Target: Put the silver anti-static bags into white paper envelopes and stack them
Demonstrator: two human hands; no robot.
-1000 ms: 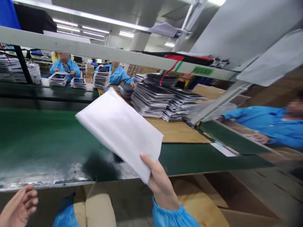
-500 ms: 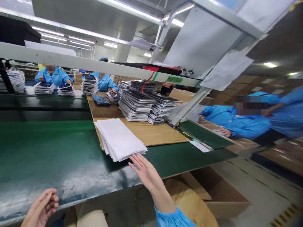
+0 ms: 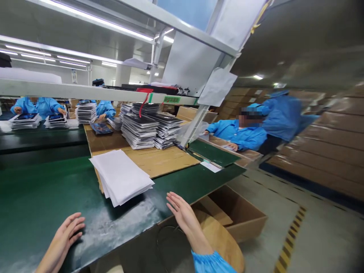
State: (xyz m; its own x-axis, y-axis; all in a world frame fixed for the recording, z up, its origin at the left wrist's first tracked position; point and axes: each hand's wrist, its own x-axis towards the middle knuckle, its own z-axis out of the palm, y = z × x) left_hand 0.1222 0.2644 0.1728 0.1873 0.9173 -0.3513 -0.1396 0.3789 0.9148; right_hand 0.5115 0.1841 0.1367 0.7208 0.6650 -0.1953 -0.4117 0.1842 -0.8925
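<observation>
A fanned stack of white paper sheets or envelopes (image 3: pixel 122 176) lies on the front corner of a cardboard sheet (image 3: pixel 167 161), partly over the green tabletop (image 3: pixel 51 185). My right hand (image 3: pixel 182 212) is just right of the stack, apart from it, over the table's front edge; its fingers are stretched out and hold nothing. Over the near left of the table hovers my left hand (image 3: pixel 66 233), fingers loosely curved and apart, with nothing in it. Tall piles of dark-topped flat packets (image 3: pixel 139 131) stand on the cardboard behind the white stack.
A metal shelf frame (image 3: pixel 196 125) rises from the table. Below the edge are a wooden stool (image 3: pixel 218 242) and an open cardboard box (image 3: pixel 247 223). Co-workers in blue sit across the table and at right (image 3: pixel 236 131); another person stands behind. Wrapped cartons (image 3: pixel 327 155) are stacked at right.
The view has turned to the right. My right hand has come away from the white stack's edge. My left hand has moved up and in over the table, its fingers opening out.
</observation>
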